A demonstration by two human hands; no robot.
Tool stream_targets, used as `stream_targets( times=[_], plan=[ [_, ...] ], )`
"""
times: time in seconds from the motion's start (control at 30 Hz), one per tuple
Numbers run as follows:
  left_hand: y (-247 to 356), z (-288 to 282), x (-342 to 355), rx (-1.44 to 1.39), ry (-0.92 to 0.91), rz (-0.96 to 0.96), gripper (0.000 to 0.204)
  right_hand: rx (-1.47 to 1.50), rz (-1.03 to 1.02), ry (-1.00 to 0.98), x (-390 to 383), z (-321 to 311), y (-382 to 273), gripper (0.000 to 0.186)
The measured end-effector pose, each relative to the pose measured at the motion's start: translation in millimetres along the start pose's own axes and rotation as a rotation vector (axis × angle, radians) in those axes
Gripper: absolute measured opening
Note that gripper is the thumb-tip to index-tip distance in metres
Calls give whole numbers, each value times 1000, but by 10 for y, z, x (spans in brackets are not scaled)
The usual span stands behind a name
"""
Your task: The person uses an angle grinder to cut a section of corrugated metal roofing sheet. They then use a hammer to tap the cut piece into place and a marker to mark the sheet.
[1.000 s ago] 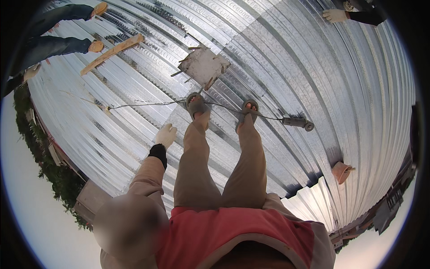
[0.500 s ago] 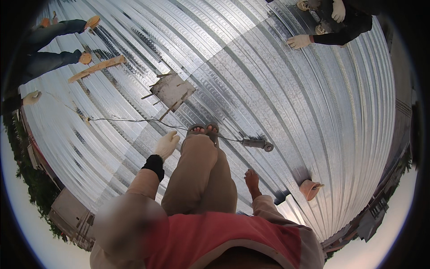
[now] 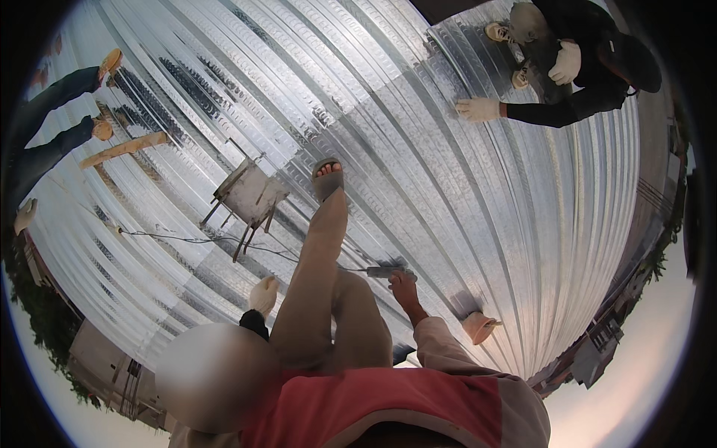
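My left hand (image 3: pixel 263 296), in a pale glove with a black cuff, hangs beside my left thigh. Its fingers are loosely bent, and nothing shows in them. Bare, with fingers slightly curled and apart, my right hand (image 3: pixel 404 290) appears just below a grey angle grinder (image 3: pixel 379 272) on the metal sheets (image 3: pixel 418 187). The hand covers part of the grinder's view; no contact can be made out. From the grinder a dark cable (image 3: pixel 280 252) runs left, behind my leg and past a small square stool (image 3: pixel 258 196) with thin legs.
An orange-brown pot-like container (image 3: pixel 476 327) sits at the right. At the upper right a person in black (image 3: pixel 575 89) crouches, one gloved hand on the ribbed sheets. Another person's jeans-clad legs (image 3: pixel 60 93) stand at the left, near a wooden plank (image 3: pixel 123 149). Low buildings line the rim.
One of my sandaled feet has stepped forward, away from the other leg. The stool, cable, grinder and container appear shifted left in view. My right hand now overlaps the grinder's edge in view.
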State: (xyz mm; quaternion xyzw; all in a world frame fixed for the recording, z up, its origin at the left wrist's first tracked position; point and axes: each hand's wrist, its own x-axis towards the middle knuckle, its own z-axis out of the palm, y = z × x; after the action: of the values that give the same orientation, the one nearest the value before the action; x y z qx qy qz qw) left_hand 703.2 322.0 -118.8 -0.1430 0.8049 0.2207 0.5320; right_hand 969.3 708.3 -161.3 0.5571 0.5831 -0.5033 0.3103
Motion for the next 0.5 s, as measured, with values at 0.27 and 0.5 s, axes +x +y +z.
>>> stream_targets(
  times=[0.27,0.5],
  plan=[
    [911,56,-96,-208,34,-46,56,-166,-42,32,504,-711,-1091,47],
    [1295,245,-245,-285,82,-72,55,-178,-130,-76,655,-1207,-828,46]
  ],
)
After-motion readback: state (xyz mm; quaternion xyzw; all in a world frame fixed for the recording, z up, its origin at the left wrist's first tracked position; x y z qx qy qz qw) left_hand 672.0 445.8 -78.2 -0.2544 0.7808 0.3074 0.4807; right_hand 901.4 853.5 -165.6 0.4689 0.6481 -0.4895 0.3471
